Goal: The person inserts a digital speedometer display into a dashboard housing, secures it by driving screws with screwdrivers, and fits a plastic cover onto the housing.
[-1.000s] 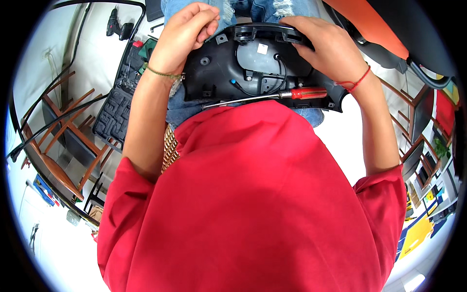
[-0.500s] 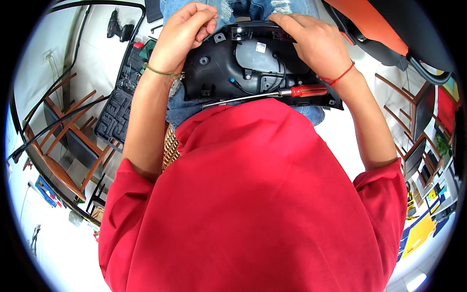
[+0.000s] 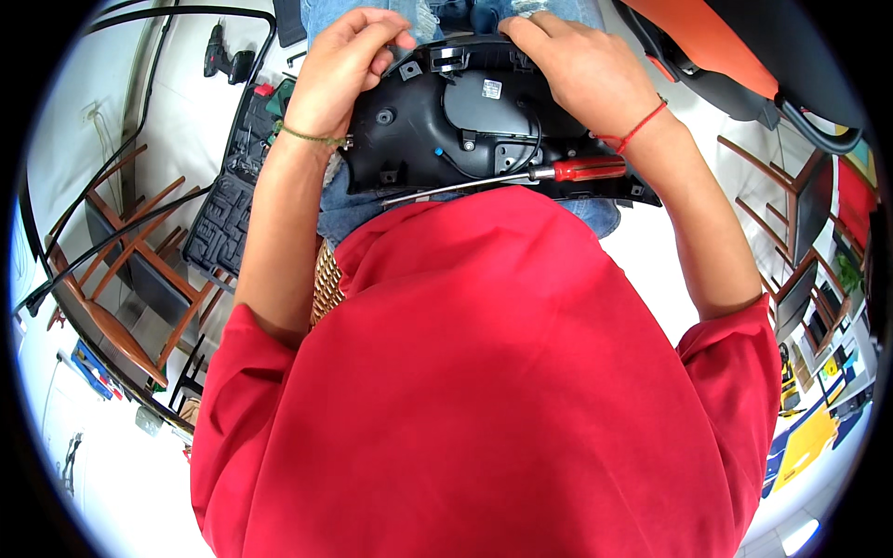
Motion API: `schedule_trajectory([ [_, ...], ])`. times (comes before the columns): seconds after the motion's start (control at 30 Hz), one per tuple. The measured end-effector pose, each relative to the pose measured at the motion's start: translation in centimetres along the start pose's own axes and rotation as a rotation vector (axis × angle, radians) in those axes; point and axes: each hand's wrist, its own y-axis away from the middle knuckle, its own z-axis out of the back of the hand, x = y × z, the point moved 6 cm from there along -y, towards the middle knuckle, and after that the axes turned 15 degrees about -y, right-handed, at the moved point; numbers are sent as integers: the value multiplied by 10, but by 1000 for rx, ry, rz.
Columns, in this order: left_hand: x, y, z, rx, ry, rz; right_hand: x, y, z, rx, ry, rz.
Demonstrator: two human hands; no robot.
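A black moulded plastic panel (image 3: 409,139) lies across my lap with its ribbed inner side up. My right hand (image 3: 591,74) grips its far right edge, thumb on top and the other fingers hidden beyond the rim. My left hand (image 3: 349,70) is by the far left corner with its fingers curled in; whatever they pinch, if anything, is too small to make out. A long screwdriver with a red handle (image 3: 591,167) rests along the panel's near edge, touched by neither hand. A thin black cable with a blue tip (image 3: 439,152) loops over the panel's middle.
On the floor to the left are a black power drill (image 3: 228,58) and an opened tool case (image 3: 219,223). Wooden chairs (image 3: 139,256) stand farther left, others (image 3: 791,205) at the right. A large orange and black object (image 3: 712,46) fills the far right.
The panel has tilted a little, its far edge shifting away from me and leftward. My right hand has moved slightly left with it. The left hand is nearly still.
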Motion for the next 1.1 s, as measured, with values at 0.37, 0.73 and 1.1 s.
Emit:
schedule_trajectory([
  [0.37,-12,-3,-6,211,-260,47,-6,2,-6,42,-50,-32],
  [0.73,-13,-9,-15,273,-396,-151,-5,1,-6,8,-123,-56],
  [1.1,-13,-5,-14,299,-339,-111,-76,41,22,128,-869,-385],
])
